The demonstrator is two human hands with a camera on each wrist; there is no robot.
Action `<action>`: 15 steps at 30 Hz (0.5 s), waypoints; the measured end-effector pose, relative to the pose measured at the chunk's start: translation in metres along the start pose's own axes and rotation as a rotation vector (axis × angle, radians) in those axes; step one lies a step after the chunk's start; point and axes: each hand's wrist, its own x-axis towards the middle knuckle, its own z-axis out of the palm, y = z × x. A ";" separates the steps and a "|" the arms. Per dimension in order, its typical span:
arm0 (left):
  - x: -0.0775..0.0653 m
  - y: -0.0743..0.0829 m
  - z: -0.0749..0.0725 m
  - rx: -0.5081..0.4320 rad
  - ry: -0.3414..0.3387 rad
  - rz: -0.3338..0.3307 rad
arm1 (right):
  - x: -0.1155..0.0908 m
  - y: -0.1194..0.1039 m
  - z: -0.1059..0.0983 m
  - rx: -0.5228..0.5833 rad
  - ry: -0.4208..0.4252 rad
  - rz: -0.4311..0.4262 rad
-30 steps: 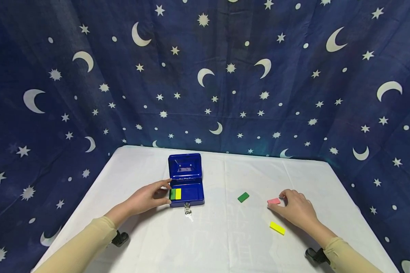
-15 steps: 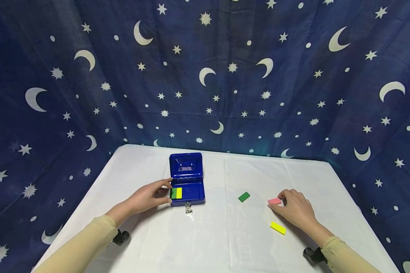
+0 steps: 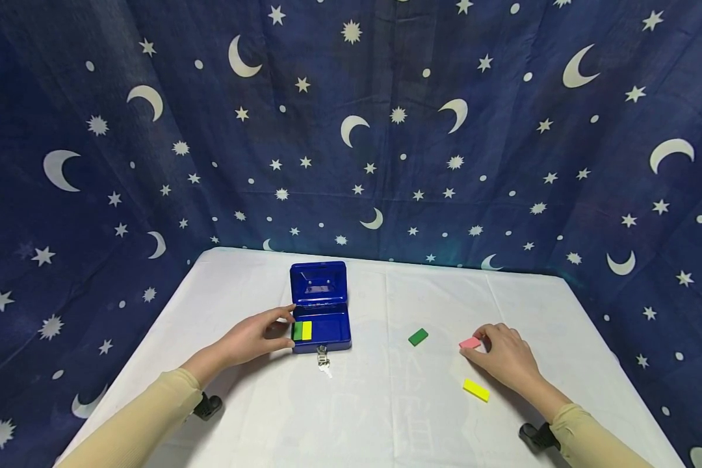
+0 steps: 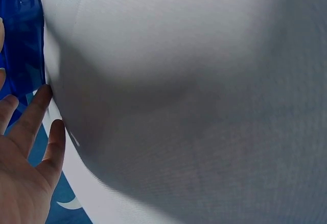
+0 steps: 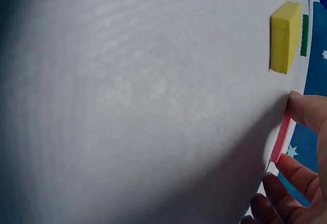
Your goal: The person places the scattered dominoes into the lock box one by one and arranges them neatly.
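A blue metal cash box (image 3: 330, 333) stands with its lid raised on the left part of the table. Inside, at its left end, a green block (image 3: 298, 331) and a yellow block (image 3: 307, 330) lie side by side. My left hand (image 3: 254, 338) touches the left side of the box with thumb and fingertips, its fingers spread. On the right, my right hand (image 3: 507, 354) pinches a flat pink block (image 3: 469, 342) by its ends between thumb and index finger, as the right wrist view confirms. The pink block (image 5: 280, 138) is at or just above the cloth; I cannot tell which.
A loose green block (image 3: 418, 337) lies between the box and my right hand. Nearer the front lies a yellow block (image 3: 476, 390). Keys (image 3: 325, 369) hang at the box's front latch. White cloth covers the table (image 3: 351, 422), and a starry blue curtain (image 3: 316, 130) surrounds it.
The view shifted slightly between the first two frames. The pink block has tilted or risen slightly in my right hand. My left hand stays at the box.
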 end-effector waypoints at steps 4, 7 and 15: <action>0.000 0.000 0.000 -0.001 -0.002 -0.004 | 0.001 0.002 0.000 0.021 -0.007 -0.006; 0.000 0.000 0.000 -0.005 -0.003 -0.008 | 0.002 0.004 0.000 0.031 -0.017 -0.006; 0.000 0.000 0.000 -0.003 0.001 -0.005 | 0.002 0.007 -0.002 0.065 -0.065 -0.011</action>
